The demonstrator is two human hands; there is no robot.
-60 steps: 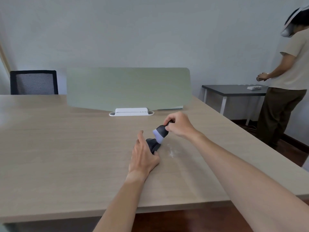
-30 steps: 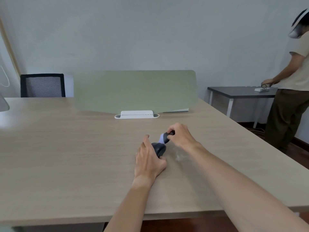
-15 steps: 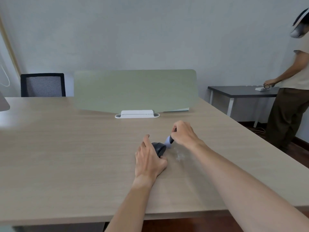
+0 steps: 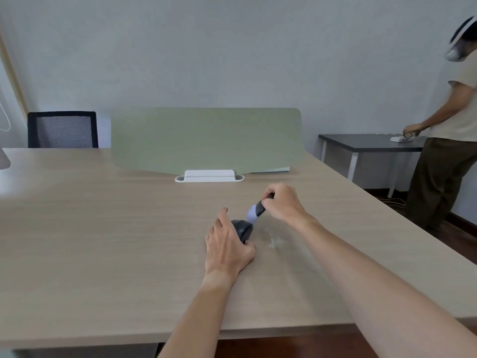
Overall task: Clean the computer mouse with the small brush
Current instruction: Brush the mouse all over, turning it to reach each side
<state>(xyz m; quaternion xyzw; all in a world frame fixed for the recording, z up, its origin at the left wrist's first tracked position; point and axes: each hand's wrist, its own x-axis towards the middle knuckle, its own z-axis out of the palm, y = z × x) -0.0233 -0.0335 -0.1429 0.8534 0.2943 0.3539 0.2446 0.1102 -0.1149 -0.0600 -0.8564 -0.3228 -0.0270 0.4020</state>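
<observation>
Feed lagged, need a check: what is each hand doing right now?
Left hand: closed on the computer mouse, steadying it on the table.
Right hand: closed on the small brush, bristles beside the mouse.

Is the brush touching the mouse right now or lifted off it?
Cannot tell: the brush, in the right hand, has its pale bristles right at the mouse top edge.

Left hand (image 4: 227, 248) holds dark mouse (image 4: 242, 229) on table (image 4: 103, 228); right hand (image 4: 282, 202) grips small brush (image 4: 256, 211), bristles just above mouse.

Office: long desk (image 4: 103, 241), green divider screen (image 4: 206, 138), mesh chair (image 4: 62, 129)
</observation>
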